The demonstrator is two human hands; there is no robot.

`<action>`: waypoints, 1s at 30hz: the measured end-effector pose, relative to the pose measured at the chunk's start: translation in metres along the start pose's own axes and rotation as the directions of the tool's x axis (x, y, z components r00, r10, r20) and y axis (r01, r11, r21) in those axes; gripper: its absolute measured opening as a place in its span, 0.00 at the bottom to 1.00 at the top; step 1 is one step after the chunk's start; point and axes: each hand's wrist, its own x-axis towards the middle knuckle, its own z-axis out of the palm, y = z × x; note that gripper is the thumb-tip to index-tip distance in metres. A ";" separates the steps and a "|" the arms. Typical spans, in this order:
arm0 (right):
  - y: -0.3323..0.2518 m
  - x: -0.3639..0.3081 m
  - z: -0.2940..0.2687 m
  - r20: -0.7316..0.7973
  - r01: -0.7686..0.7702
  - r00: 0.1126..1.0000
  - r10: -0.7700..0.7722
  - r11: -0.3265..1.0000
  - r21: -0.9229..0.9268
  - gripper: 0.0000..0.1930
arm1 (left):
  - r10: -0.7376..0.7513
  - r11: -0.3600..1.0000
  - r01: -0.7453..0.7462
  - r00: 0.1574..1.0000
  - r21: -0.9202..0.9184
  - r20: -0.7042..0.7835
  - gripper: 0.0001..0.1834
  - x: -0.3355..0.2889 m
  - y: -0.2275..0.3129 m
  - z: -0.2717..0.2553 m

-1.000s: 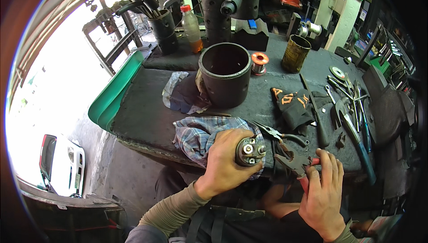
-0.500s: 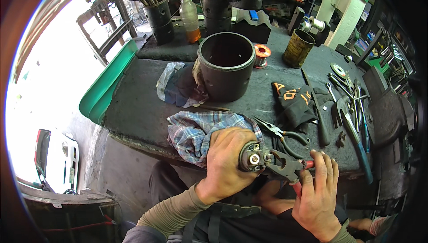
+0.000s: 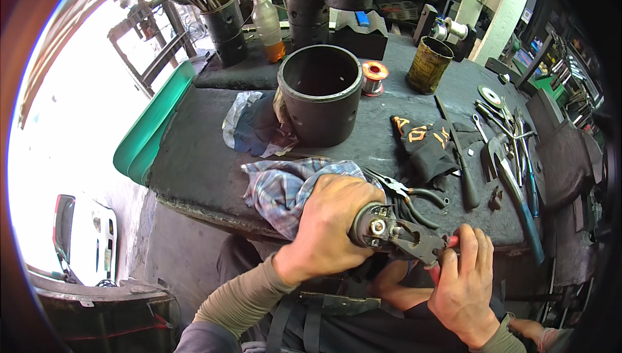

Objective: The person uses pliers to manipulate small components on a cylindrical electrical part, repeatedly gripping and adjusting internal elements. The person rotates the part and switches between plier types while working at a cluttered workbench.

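Note:
My left hand is wrapped round a dark cylindrical metal part, holding it above the front edge of the bench. Its round end faces up, showing a bright central stud and small fittings around it. In my right hand are red-handled pliers, their jaws at a small metal piece on the part's right side. Whether they bite on it I cannot tell. Just beyond lie long-nose pliers with dark handles. A plaid cloth lies bunched by my left hand, partly hidden by it.
A wide dark metal cylinder stands mid-bench beside a solder spool. Behind are a bottle of orange liquid and a grimy can. On the right lie a black cloth, a file and long blue-handled cutters.
My left hand and the cylindrical part have shifted slightly right in the picture. The pliers stay at the part's side. The bench things appear a little further left as the view moves.

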 end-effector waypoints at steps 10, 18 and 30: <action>0.034 0.013 -0.002 -0.128 0.105 0.984 -0.120 0.987 -0.117 0.17 | 0.050 0.990 -0.007 0.951 -0.142 0.304 0.30 0.029 -0.011 -0.012; 0.004 -0.002 -0.002 -0.025 0.013 1.000 -0.012 0.999 0.044 0.22 | -0.180 0.983 0.175 0.979 -0.058 -0.099 0.33 -0.015 0.011 0.008; -0.004 0.005 -0.008 -0.004 0.017 1.000 -0.017 0.998 0.068 0.22 | -0.161 0.986 0.169 0.959 0.015 -0.234 0.34 -0.024 0.019 0.018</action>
